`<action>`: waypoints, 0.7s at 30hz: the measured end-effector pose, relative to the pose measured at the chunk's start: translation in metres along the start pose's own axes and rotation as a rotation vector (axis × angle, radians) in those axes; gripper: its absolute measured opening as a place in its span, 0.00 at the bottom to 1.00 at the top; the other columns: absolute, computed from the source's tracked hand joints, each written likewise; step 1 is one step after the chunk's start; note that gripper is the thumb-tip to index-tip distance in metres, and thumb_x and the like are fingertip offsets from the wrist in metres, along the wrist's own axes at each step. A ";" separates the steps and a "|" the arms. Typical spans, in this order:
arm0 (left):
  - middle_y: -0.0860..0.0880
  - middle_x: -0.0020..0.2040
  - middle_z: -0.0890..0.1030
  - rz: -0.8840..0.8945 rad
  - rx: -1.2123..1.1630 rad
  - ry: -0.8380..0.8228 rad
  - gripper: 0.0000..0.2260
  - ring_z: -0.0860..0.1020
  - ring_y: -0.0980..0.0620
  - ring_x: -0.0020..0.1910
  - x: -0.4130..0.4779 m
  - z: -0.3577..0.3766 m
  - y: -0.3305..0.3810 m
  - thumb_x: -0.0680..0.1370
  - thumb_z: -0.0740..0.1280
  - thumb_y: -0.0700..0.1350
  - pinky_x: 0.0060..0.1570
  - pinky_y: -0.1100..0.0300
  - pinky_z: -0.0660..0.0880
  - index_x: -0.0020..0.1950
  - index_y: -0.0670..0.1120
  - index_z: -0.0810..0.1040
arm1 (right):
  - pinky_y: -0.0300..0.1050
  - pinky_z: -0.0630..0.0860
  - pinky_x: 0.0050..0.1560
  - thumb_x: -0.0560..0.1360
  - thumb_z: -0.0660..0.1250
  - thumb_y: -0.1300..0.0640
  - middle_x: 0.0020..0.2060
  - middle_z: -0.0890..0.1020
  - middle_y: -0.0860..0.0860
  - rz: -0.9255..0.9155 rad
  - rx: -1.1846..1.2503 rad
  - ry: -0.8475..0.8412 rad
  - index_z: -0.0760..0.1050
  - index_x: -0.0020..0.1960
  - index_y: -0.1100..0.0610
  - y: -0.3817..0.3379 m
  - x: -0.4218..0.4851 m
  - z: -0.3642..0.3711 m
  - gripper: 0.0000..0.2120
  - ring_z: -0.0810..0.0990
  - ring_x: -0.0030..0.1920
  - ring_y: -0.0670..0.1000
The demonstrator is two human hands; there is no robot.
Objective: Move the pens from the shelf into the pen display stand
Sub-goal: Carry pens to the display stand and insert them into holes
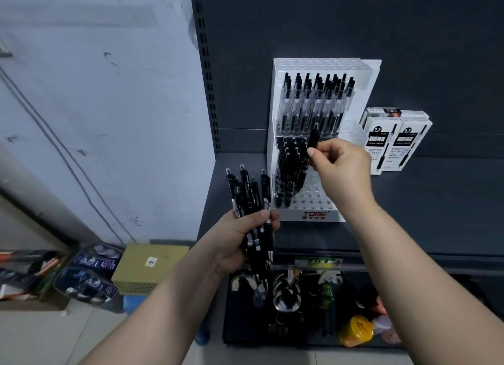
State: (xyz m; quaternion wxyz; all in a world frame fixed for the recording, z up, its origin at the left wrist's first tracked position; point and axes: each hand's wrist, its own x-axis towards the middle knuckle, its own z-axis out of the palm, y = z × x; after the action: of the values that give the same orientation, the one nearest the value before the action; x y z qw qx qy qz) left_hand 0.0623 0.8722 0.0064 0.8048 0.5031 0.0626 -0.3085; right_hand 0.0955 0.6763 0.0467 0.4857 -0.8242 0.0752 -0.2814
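A white tiered pen display stand point(366, 73) sits on the dark shelf point(409, 214). Its upper tier holds several clear-barrelled black pens point(316, 103), and its lower tier holds several black pens point(289, 171) on the left side. My left hand point(240, 236) grips a bundle of black pens point(249, 193), tips down, in front of the shelf's left end. My right hand point(338, 160) pinches a single black pen point(313, 138) upright over the lower tier, just right of the pens standing there.
Two white pen boxes point(392, 143) stand right of the stand. Below the shelf hang rings and assorted goods point(286, 291), plus a yellow-lidded jar point(354, 330). On the floor at left lie a tan box point(148, 266) and packaged items point(90, 277).
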 end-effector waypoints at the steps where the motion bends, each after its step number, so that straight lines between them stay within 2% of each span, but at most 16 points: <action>1: 0.46 0.41 0.84 0.002 -0.005 0.000 0.09 0.83 0.54 0.40 -0.001 0.000 0.001 0.75 0.66 0.37 0.41 0.59 0.80 0.53 0.36 0.79 | 0.53 0.80 0.45 0.74 0.70 0.55 0.34 0.82 0.53 0.008 -0.016 -0.015 0.81 0.42 0.55 0.003 -0.002 0.002 0.04 0.81 0.38 0.54; 4: 0.46 0.42 0.84 0.009 -0.021 -0.003 0.08 0.83 0.53 0.40 0.000 -0.002 0.001 0.74 0.67 0.37 0.41 0.59 0.80 0.52 0.36 0.79 | 0.44 0.74 0.36 0.75 0.69 0.56 0.31 0.80 0.53 0.026 -0.082 -0.067 0.79 0.40 0.56 0.014 -0.014 0.008 0.06 0.75 0.32 0.49; 6: 0.45 0.42 0.84 0.010 -0.036 -0.006 0.08 0.83 0.53 0.39 -0.001 -0.002 0.001 0.74 0.67 0.37 0.41 0.59 0.80 0.51 0.36 0.79 | 0.41 0.71 0.35 0.75 0.69 0.56 0.31 0.79 0.51 0.029 -0.081 -0.040 0.78 0.39 0.53 0.016 -0.019 0.006 0.06 0.74 0.32 0.49; 9: 0.45 0.42 0.84 0.027 -0.044 0.002 0.05 0.83 0.52 0.39 -0.002 -0.002 0.001 0.73 0.67 0.36 0.41 0.58 0.80 0.48 0.38 0.79 | 0.47 0.80 0.42 0.75 0.69 0.55 0.34 0.82 0.51 -0.005 0.018 0.061 0.79 0.43 0.50 0.007 -0.017 -0.004 0.03 0.81 0.38 0.53; 11: 0.45 0.42 0.83 0.030 -0.046 0.003 0.05 0.83 0.52 0.39 -0.001 -0.002 0.000 0.73 0.67 0.36 0.40 0.59 0.80 0.48 0.39 0.79 | 0.51 0.81 0.47 0.74 0.70 0.55 0.36 0.83 0.52 -0.037 0.080 0.120 0.80 0.45 0.51 0.001 -0.011 -0.008 0.01 0.83 0.41 0.54; 13: 0.45 0.42 0.83 0.017 -0.039 -0.003 0.07 0.83 0.53 0.39 -0.001 -0.001 -0.001 0.71 0.68 0.37 0.40 0.59 0.80 0.48 0.37 0.79 | 0.50 0.81 0.46 0.74 0.69 0.54 0.36 0.83 0.51 -0.048 0.077 0.114 0.81 0.46 0.51 0.002 -0.008 -0.007 0.02 0.83 0.41 0.53; 15: 0.45 0.41 0.83 0.011 -0.011 -0.008 0.05 0.83 0.53 0.39 -0.001 0.001 -0.002 0.72 0.67 0.38 0.40 0.59 0.80 0.43 0.40 0.83 | 0.44 0.78 0.41 0.75 0.69 0.55 0.33 0.81 0.48 -0.043 -0.005 0.051 0.80 0.45 0.51 0.010 -0.010 0.000 0.02 0.79 0.35 0.47; 18: 0.45 0.41 0.84 0.016 0.010 -0.012 0.10 0.83 0.52 0.40 -0.003 0.003 -0.001 0.73 0.67 0.37 0.43 0.58 0.79 0.35 0.45 0.85 | 0.29 0.67 0.31 0.76 0.69 0.57 0.27 0.75 0.45 -0.003 -0.118 -0.020 0.80 0.41 0.55 0.024 -0.021 0.010 0.05 0.72 0.27 0.42; 21: 0.46 0.41 0.84 0.015 0.011 -0.022 0.08 0.83 0.52 0.41 -0.005 0.005 -0.001 0.72 0.68 0.38 0.43 0.58 0.79 0.35 0.46 0.85 | 0.30 0.63 0.27 0.76 0.68 0.57 0.27 0.76 0.50 0.018 -0.133 -0.037 0.79 0.39 0.59 0.026 -0.023 0.011 0.08 0.69 0.27 0.44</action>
State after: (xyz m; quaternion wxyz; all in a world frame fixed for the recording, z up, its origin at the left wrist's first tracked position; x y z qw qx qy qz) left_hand 0.0569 0.8695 0.0106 0.8049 0.5047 0.0480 -0.3084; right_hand 0.0857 0.6804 0.0119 0.4337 -0.8589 0.0920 -0.2562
